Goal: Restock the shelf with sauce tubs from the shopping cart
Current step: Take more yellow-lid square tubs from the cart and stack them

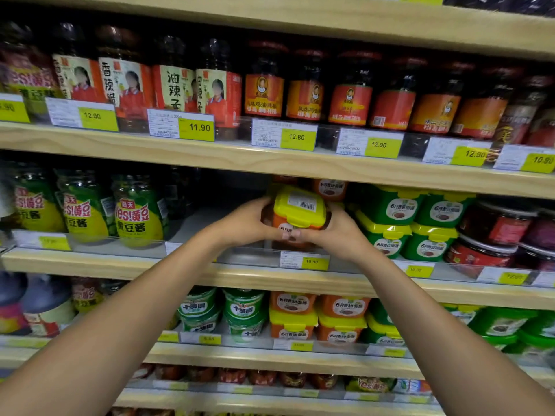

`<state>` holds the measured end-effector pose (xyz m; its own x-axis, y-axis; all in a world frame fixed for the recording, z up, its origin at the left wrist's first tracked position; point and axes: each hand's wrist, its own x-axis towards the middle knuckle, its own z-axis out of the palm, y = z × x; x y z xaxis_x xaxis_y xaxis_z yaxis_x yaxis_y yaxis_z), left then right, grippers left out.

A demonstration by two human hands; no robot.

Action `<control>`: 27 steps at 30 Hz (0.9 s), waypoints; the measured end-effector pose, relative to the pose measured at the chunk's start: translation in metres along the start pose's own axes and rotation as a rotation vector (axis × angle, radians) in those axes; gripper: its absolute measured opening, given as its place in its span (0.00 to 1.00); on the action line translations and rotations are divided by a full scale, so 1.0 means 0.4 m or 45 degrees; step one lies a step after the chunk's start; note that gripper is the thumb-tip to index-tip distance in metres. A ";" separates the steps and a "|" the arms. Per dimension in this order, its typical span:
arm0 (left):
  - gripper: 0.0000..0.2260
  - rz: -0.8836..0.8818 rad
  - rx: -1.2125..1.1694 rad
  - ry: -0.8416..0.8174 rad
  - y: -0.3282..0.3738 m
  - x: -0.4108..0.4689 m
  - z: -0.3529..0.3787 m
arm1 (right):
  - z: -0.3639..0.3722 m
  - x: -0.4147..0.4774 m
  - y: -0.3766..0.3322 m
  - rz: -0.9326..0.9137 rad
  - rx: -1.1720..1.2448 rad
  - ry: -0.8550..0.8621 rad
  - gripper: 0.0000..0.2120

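Observation:
An orange sauce tub with a yellow lid [298, 210] is held between both hands at the middle shelf [255, 276]. My left hand [249, 225] grips its left side and my right hand [336, 232] grips its right side, thumbs meeting on the front. The tub sits above the shelf's clear front rail, over the 10.90 price tag [304, 260]. Another orange tub [329, 187] shows behind it, partly hidden. The shopping cart is out of view.
Green tubs with yellow lids [411, 223] are stacked right of the held tub. Green-labelled jars [138, 211] stand at the left, with a dark gap between. Orange and green tubs [318, 319] fill the shelf below; red-labelled jars [264, 91] line the shelf above.

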<state>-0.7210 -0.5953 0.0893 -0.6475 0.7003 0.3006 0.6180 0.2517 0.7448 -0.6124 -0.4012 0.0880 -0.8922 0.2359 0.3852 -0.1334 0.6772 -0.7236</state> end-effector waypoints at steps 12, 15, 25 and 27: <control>0.30 -0.116 -0.219 0.374 -0.006 0.069 -0.050 | 0.031 0.071 -0.027 -0.004 0.323 0.024 0.23; 0.26 -0.126 -0.247 0.378 -0.023 0.110 -0.051 | 0.031 0.075 -0.003 0.052 0.240 -0.009 0.25; 0.21 -0.109 -0.316 0.411 -0.043 0.172 -0.007 | 0.030 0.087 0.071 0.135 -0.175 0.119 0.08; 0.24 -0.112 -0.275 0.444 -0.043 0.173 0.011 | 0.036 0.083 0.069 0.165 -0.191 0.142 0.12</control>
<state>-0.7744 -0.5483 0.0945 -0.8287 0.4050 0.3864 0.4700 0.1284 0.8733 -0.6521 -0.3848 0.0725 -0.8434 0.3975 0.3615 0.0524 0.7305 -0.6809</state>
